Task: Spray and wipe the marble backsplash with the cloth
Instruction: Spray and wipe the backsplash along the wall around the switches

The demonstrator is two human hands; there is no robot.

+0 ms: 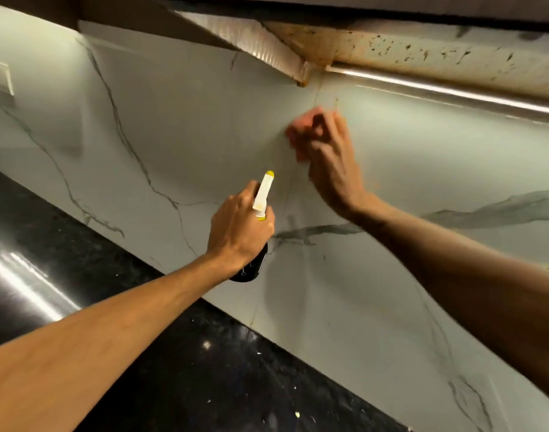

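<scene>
Left grip (240, 226): fingers curled round the neck of a spray bottle (263, 194), back of the hand toward the camera.
Left finger: one fingertip reaches up beside the sprayer head, above the grip.
Left wrist: straight, in line with the forearm.
Left forearm (111, 322): bare, stretched out behind the grip.
Right grip (329, 163): fingers bent, pinching a pinkish cloth (301, 123) at the fingertips; motion-blurred.
Right wrist: bent, the hand angled upward from the forearm.
Right forearm (453, 260): bare, shaded, trailing back behind the grip.
Grips: right one higher than the left and to its right, apart.
</scene>
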